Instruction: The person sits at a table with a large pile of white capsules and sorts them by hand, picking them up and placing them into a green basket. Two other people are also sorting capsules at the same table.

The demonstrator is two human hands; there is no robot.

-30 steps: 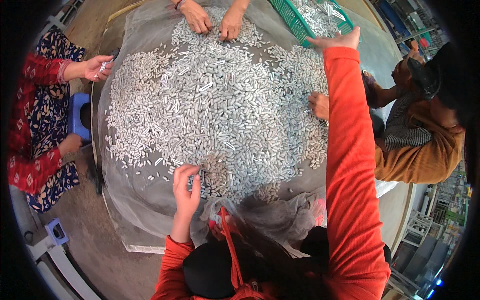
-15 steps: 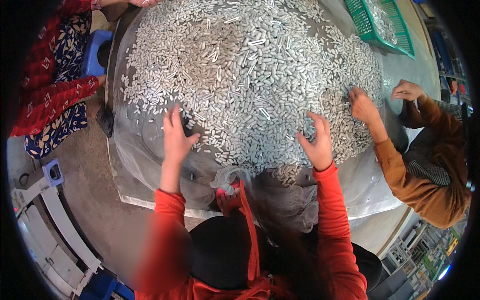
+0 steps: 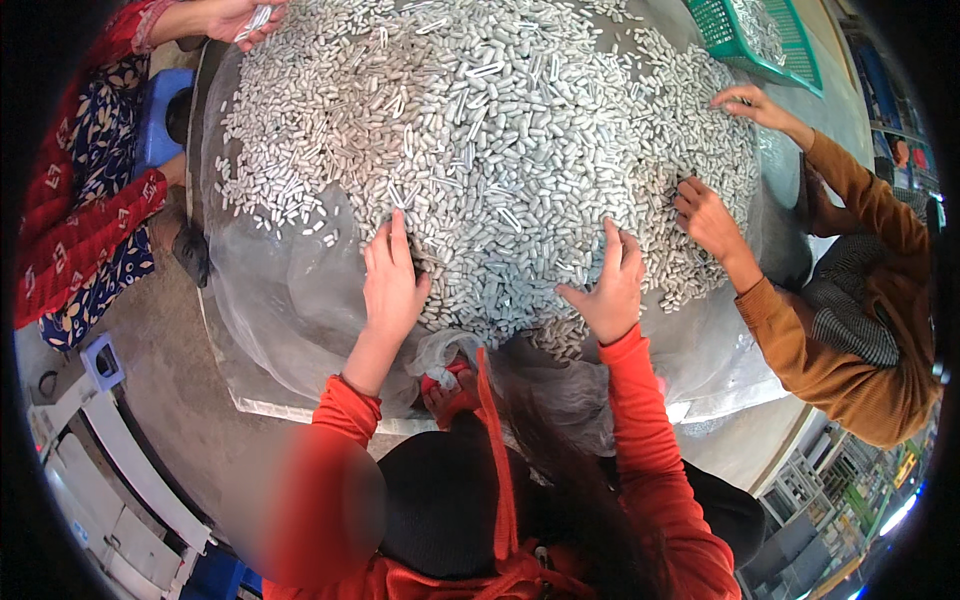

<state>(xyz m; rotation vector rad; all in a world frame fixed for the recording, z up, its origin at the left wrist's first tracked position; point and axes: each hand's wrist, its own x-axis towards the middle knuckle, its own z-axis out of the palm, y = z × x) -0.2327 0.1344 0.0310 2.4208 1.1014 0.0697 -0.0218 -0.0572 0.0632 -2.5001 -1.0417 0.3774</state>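
A big heap of small silvery metal cylinders [image 3: 500, 130] covers a round table [image 3: 270, 300] lined with clear plastic sheet. My left hand [image 3: 392, 285] lies flat at the heap's near left edge, fingers spread on the pieces. My right hand [image 3: 610, 290] lies flat at the near right edge, fingers apart, pressing on the pieces. Neither hand grips anything. My sleeves are orange-red.
A person in a brown top works at the right, with hands [image 3: 706, 215] in the heap. Another person in red patterned clothes [image 3: 80, 210] sits at the left on a blue stool [image 3: 160, 120]. A green basket [image 3: 765, 40] stands at the far right.
My right arm came back from reaching toward the far green basket. Both hands now rest flat on the near edge of the heap, and the view has moved closer.
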